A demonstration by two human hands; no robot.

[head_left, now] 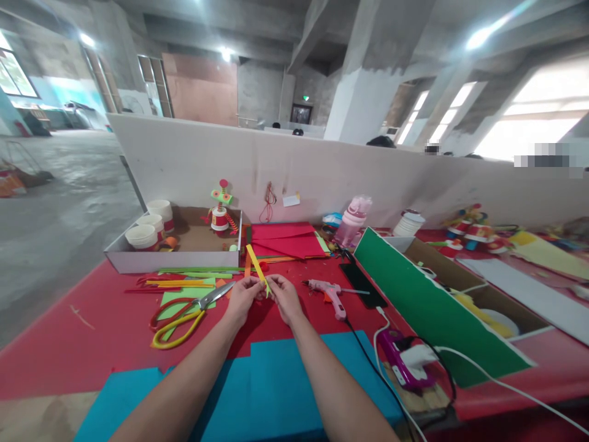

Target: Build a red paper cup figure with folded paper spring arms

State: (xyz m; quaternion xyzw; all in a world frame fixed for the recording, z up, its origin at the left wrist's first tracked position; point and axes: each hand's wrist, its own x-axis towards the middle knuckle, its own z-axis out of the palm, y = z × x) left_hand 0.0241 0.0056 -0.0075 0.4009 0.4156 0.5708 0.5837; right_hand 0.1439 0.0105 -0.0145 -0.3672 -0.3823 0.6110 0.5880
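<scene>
The yellow strip point(256, 261) of paper is in the middle of the picture, leaning with its top end to the left. The person's left hand point(243, 299) and right hand point(284, 296) meet at its low end. The fingers of both hands are pinched on it. A little bit of green paper point(268, 290) pokes out between the hands.

Big scissors point(202, 304) with a red loop and a yellow loop lie open, just left of the left hand. Some lie on green paper there, near thin strips of many colors. To the right of the right hand, a pink glue gun point(327, 288) lies on the red table point(105, 319), next to a black phone point(360, 277).

Blue sheets point(285, 368) lie under the arms at the bottom of the picture. Left of the middle, a box point(175, 263) holds white cups point(160, 212) and a funny paper toy point(219, 220). Red paper point(288, 236) lies behind the hands, and a pink bottle point(353, 220) stands farther right.
</scene>
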